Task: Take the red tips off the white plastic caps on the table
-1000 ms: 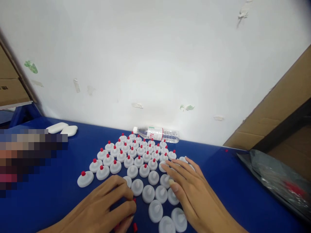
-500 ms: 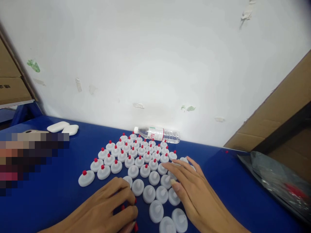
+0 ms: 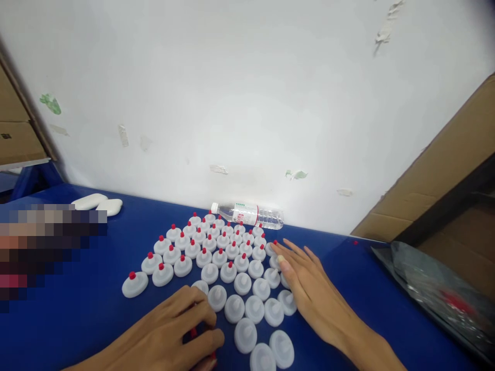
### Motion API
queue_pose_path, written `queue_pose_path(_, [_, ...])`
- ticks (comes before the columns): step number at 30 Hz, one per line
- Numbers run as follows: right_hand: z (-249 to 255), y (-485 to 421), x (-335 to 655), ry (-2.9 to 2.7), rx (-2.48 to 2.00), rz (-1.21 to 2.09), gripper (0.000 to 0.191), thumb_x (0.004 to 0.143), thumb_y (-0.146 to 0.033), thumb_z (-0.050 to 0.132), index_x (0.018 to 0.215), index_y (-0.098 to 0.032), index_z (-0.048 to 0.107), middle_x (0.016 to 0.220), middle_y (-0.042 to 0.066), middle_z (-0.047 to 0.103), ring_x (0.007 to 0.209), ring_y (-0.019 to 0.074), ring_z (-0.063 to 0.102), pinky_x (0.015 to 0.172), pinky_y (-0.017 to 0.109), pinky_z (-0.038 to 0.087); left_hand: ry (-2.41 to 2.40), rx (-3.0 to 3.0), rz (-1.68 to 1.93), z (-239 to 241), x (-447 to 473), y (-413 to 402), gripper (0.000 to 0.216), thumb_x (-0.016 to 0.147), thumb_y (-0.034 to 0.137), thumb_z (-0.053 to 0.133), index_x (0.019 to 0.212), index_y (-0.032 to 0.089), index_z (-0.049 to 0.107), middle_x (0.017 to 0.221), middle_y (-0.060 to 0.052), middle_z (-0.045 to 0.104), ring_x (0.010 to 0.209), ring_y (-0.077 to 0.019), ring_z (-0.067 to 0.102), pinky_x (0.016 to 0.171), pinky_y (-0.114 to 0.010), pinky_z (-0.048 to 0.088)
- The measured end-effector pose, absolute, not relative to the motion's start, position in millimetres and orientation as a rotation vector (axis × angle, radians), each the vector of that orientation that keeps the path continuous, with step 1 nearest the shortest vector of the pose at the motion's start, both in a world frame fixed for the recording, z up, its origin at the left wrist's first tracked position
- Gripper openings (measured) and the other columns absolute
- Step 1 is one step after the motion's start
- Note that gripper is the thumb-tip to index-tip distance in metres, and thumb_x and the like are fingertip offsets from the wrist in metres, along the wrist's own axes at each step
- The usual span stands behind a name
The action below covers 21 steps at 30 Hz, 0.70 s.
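Note:
White round nozzle lids stand in rows on the blue table. Those at the back and left carry small red caps, while the nearer ones show bare pale nozzles. My left hand is low at the front, its fingers curled around loose red caps that show only partly between them; the fingertips are mostly hidden. On the right side of the rows, my right hand stretches out flat with fingers apart. Its thumb and fingers reach over a few lids and partly cover them.
A clear water bottle lies behind the lids against the white wall. White oval objects rest at back left, by a blurred-out patch. A plastic bag with red contents lies at right beside a cardboard box.
My right hand has shifted toward the back right of the rows, uncovering some bare lids. My left hand stays nearly in place over the red caps. The view has shifted slightly.

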State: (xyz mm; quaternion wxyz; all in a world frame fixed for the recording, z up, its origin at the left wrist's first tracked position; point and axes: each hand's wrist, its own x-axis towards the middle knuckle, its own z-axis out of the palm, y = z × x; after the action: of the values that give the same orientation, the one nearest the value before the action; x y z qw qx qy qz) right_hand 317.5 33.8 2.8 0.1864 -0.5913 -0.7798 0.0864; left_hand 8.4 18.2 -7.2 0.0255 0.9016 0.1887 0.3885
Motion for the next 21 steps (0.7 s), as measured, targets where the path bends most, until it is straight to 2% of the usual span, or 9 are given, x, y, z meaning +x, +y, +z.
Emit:
queue_pose_path(4, [9, 32, 322, -2.122, -1.596, 0.203, 0.063, 0.118, -0.054, 0.023, 0.158, -0.023, 0.06, 0.162, 0.009, 0.06, 0.161, 0.0312, 0.043, 0.133, 0.075, 0.021, 0.638, 2.814, 1.231, -8, 8, 20, 0.014, 0.107, 0.021, 0.063, 0.116, 0.027, 0.071, 0.099, 0.001, 0.078, 0.094, -0.0171, 0.069, 0.087, -0.022, 0.056])
queue_pose_path(6, [14, 29, 325, -2.042, -1.555, 0.16, 0.058, 0.117, -0.053, 0.027, 0.154, -0.025, 0.063, 0.159, 0.008, 0.062, 0.157, 0.0311, 0.049, 0.133, 0.075, 0.022, 0.676, 2.775, 1.212, -5, 7, 19, 0.014, 0.109, 0.02, 0.061, 0.114, 0.028, 0.071, 0.1, 0.003, 0.079, 0.097, -0.0157, 0.069, 0.092, -0.02, 0.055])
queue_pose_path(10, [21, 16, 323, -1.985, -1.413, 0.105, 0.048, 0.117, -0.045, 0.035, 0.153, -0.033, 0.064, 0.155, 0.002, 0.066, 0.15, 0.0284, 0.059, 0.132, 0.067, 0.034, 0.678, 2.7, 1.246, -3, 6, 16, 0.025, 0.116, 0.021, 0.047, 0.112, 0.028, 0.071, 0.099, 0.004, 0.078, 0.098, -0.0138, 0.066, 0.094, -0.016, 0.051])
queue_pose_path(14, [21, 1, 313, -2.086, -1.206, -0.007, 0.046, 0.116, -0.037, 0.04, 0.159, -0.039, 0.057, 0.154, -0.003, 0.068, 0.146, 0.0256, 0.062, 0.127, 0.054, 0.048, 0.752, 2.714, 1.261, -4, 2, 17, 0.021, 0.116, 0.028, 0.048, 0.118, 0.029, 0.07, 0.101, 0.003, 0.078, 0.098, -0.0156, 0.067, 0.094, -0.021, 0.05])
queue_pose_path(16, [20, -1, 307, -2.129, -1.089, -0.083, 0.049, 0.115, -0.04, 0.042, 0.163, -0.038, 0.054, 0.151, -0.001, 0.07, 0.14, 0.027, 0.067, 0.121, 0.049, 0.054, 0.796, 2.785, 1.212, -1, -1, 19, 0.017, 0.114, 0.037, 0.053, 0.117, 0.027, 0.067, 0.098, 0.002, 0.078, 0.093, -0.0178, 0.068, 0.09, -0.027, 0.052])
queue_pose_path(18, [19, -1, 300, -2.201, -0.975, -0.117, 0.05, 0.116, -0.043, 0.042, 0.164, -0.037, 0.052, 0.146, 0.001, 0.074, 0.132, 0.027, 0.073, 0.117, 0.046, 0.058, 0.839, 2.88, 1.131, 4, -3, 19, 0.023, 0.114, 0.047, 0.054, 0.114, 0.026, 0.063, 0.09, 0.003, 0.076, 0.083, -0.0186, 0.068, 0.086, -0.031, 0.051])
queue_pose_path(21, [15, -3, 289, -2.362, -0.856, -0.109, 0.048, 0.116, -0.045, 0.043, 0.162, -0.036, 0.055, 0.138, 0.0, 0.078, 0.122, 0.0234, 0.078, 0.115, 0.039, 0.058, 0.86, 2.945, 1.102, 11, -2, 18, 0.034, 0.116, 0.055, 0.048, 0.105, 0.025, 0.061, 0.076, 0.007, 0.071, 0.071, -0.0153, 0.066, 0.081, -0.031, 0.05])
